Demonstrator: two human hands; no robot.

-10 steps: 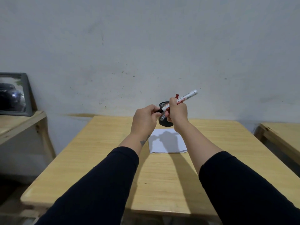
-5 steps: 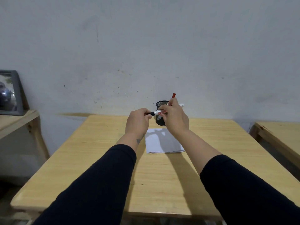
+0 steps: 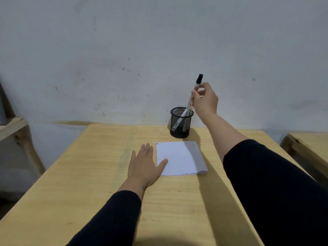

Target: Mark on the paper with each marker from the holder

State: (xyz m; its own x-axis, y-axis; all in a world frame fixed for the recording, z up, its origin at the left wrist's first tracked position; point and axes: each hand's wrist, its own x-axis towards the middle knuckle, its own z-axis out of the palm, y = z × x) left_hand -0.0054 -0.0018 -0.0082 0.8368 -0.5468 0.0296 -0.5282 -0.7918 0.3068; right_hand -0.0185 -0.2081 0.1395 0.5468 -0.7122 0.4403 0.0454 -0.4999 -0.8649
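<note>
A black mesh holder [image 3: 181, 123] stands at the far edge of the wooden table [image 3: 99, 174]. My right hand [image 3: 205, 99] pinches a white marker with a black cap [image 3: 197, 86], held upright with its lower end inside the holder's rim. Another marker [image 3: 178, 119] leans inside the holder. A white sheet of paper [image 3: 181, 158] lies in front of the holder, with small red marks at its top left corner [image 3: 157, 143]. My left hand [image 3: 144, 163] lies flat on the table, fingers apart, thumb resting on the paper's left edge.
A grey wall rises right behind the table. A second wooden table [image 3: 308, 144] stands to the right, and a wooden shelf [image 3: 12, 126] to the left. Bare tabletop stretches around and in front of the paper.
Both hands were together in the air on a marker's cap. Now the left hand lies flat beside the paper, and the right hand holds a black-capped marker at the holder.
</note>
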